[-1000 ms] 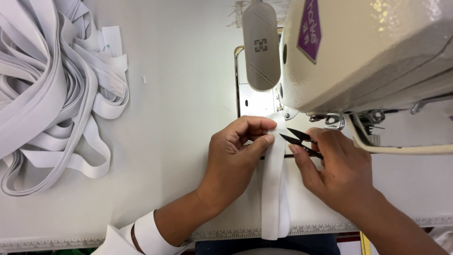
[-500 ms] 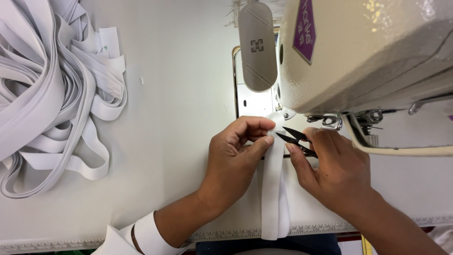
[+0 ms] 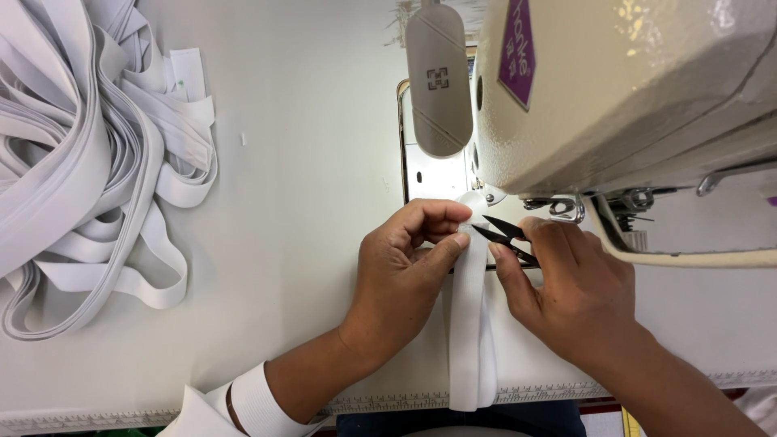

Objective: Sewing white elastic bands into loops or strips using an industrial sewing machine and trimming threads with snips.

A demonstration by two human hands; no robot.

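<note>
A white elastic band (image 3: 468, 324) is pinched between the thumb and curled fingers of the left hand (image 3: 402, 275), close to the band's far end, just in front of the sewing machine (image 3: 639, 89). Small black thread snips (image 3: 503, 235) are held in the right hand (image 3: 571, 287), gripped between thumb and forefinger, with the blades parted and their points brought right up against the band where the left fingertips hold it. The two hands are set close together, with the band between them. From the pinched point the band is laid straight toward the near edge of the white table (image 3: 307, 186), where it is folded over and hangs off beside a printed measuring strip along that edge. A white cuff (image 3: 251, 400) is seen on the left forearm at the near edge. Beyond the hands, the cream body of the machine fills the far right, with a grey oval housing (image 3: 438, 81) hung at its left side and the metal needle plate beneath. Well apart, on the far left of the table, a loose heap of white bands (image 3: 89, 154) is piled in loops.
</note>
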